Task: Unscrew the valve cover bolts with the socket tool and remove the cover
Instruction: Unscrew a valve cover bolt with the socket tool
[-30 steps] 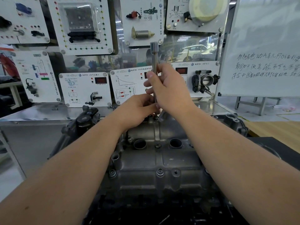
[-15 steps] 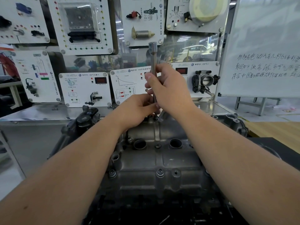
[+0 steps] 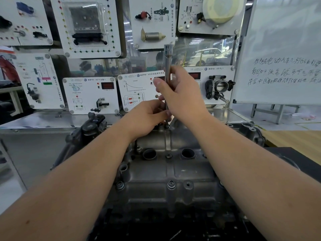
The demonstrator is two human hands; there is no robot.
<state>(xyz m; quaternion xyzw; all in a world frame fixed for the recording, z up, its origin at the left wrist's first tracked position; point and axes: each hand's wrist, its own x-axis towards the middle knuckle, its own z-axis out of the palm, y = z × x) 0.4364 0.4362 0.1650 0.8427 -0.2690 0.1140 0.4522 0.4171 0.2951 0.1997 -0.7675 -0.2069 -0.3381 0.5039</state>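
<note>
- Right hand (image 3: 182,98) was wrapped around the shaft of the socket tool (image 3: 167,70), thumb up along the side, holding it pretty much upright.
- The tool's top end stuck out well above that hand, and its bottom end sat down on a bolt (image 3: 166,126) right below the hand, at the far edge of the valve cover (image 3: 173,171).
- Left hand (image 3: 147,117) was just beside the right one, lower down, fingers curled in and pinching the tool's lower shaft close to the bolt.
- The valve cover was still sitting on the engine, under and in front of both hands, stretching back toward the person between the two forearms.
- Nearer the person than the hands, another bolt (image 3: 171,184) was still in the cover's near edge, plus one more (image 3: 120,185) off toward the left forearm.
- Behind the hands was a wall of training panels (image 3: 90,94), and a whiteboard (image 3: 281,49) with handwriting off past the right hand.
</note>
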